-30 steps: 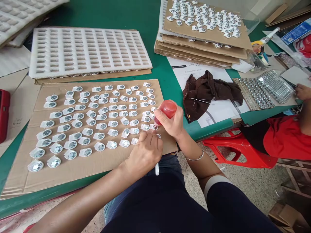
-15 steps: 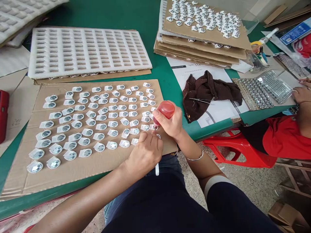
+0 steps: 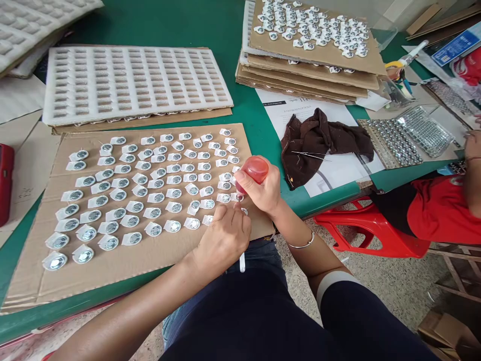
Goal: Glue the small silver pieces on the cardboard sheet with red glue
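Observation:
My right hand (image 3: 265,188) is wrapped round a soft red squeeze bottle (image 3: 254,169), held nozzle down over the right side of a cardboard sheet (image 3: 158,255). Close beside the nozzle, my left hand (image 3: 225,233) is closed on a thin tool with a white end (image 3: 242,262); the rest of it is hidden by the fingers. Several rows of small round silver pieces with white tabs (image 3: 173,226) lie on the cardboard. The piece directly under the nozzle is partly covered by my fingers.
Behind the cardboard lies a white foam tray (image 3: 139,80). Stacked cardboard sheets (image 3: 308,75) hold more pieces at the back right. A brown cloth (image 3: 319,135) with tweezers (image 3: 310,154) lies on paper. A co-worker's arm (image 3: 472,170) is at the right, near a red chair (image 3: 361,228).
My hands and the bottle keep almost the same place over the cardboard. At the right, the co-worker's hand has drawn back from the clear tray of shiny beads.

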Available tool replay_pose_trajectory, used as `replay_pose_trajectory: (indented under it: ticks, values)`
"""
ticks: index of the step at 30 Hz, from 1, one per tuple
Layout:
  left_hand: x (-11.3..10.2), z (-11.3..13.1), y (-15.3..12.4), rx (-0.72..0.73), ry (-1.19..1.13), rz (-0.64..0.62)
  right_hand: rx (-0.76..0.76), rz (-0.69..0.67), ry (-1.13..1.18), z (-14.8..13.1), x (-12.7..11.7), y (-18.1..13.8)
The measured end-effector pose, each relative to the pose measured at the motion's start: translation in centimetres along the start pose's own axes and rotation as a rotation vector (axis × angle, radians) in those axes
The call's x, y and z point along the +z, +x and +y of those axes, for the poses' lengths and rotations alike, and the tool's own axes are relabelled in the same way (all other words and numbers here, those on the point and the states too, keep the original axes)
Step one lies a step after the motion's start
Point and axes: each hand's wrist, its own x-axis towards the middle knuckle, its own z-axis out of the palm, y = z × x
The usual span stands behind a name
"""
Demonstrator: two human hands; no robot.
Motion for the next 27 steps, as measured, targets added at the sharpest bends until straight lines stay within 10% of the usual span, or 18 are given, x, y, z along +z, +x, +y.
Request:
replay_pose_trajectory:
  ticks: [27]
  values:
    - [-0.16,-0.54,0.17,-0.005,-0.067,-0.016,0.007,0.059,-0.033,0.61,-0.22,-0.06]
